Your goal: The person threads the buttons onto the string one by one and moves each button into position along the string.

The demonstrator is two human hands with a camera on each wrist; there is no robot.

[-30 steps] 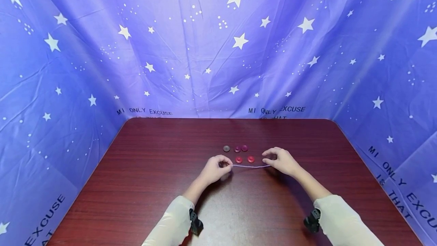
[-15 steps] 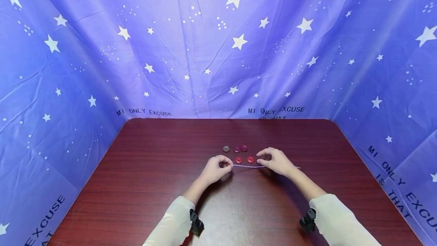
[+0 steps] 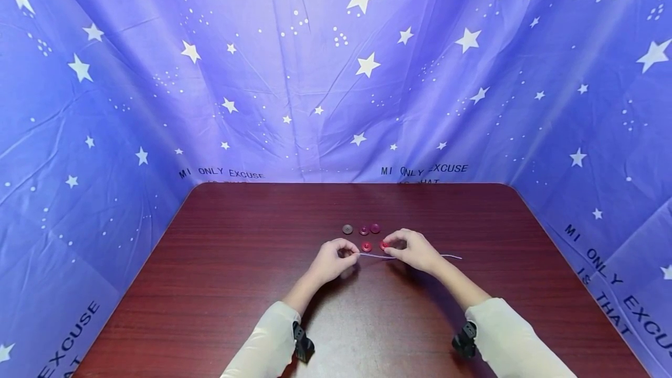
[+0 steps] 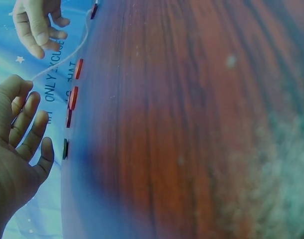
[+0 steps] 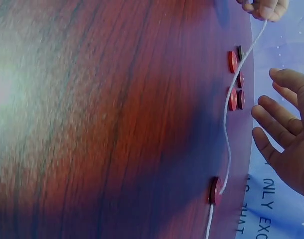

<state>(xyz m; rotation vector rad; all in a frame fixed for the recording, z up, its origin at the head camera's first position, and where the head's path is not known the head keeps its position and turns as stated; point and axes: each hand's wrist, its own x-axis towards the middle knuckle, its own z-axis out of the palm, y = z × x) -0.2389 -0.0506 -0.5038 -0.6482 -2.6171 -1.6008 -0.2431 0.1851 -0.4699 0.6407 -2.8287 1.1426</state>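
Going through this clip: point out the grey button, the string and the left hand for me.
Grey button (image 3: 347, 229): head view, the middle of its upper face.
String (image 5: 225, 119): right wrist view, a bare stretch partway along it.
Left hand (image 3: 331, 261): head view, the middle of the hand.

Pinched at one end in the left hand (image 3: 333, 259): a thin, soft, pale lavender cord (image 3: 374, 256). Sags slightly rightward, runs out of sight behind the right hand (image 3: 415, 251) in the head view, ends beyond it in a loose tail. Threaded on it, apparently flat: a round, dark-red button (image 5: 216, 190). Beside the cord, lying flat in two rows: nearer, a bright-red round button (image 3: 366, 247) and, partly covered at the right fingertips, a matching red round button (image 3: 383, 245); farther, a grey-brown round button (image 3: 347, 229), then two plum-coloured round buttons (image 3: 364, 230), side by side.
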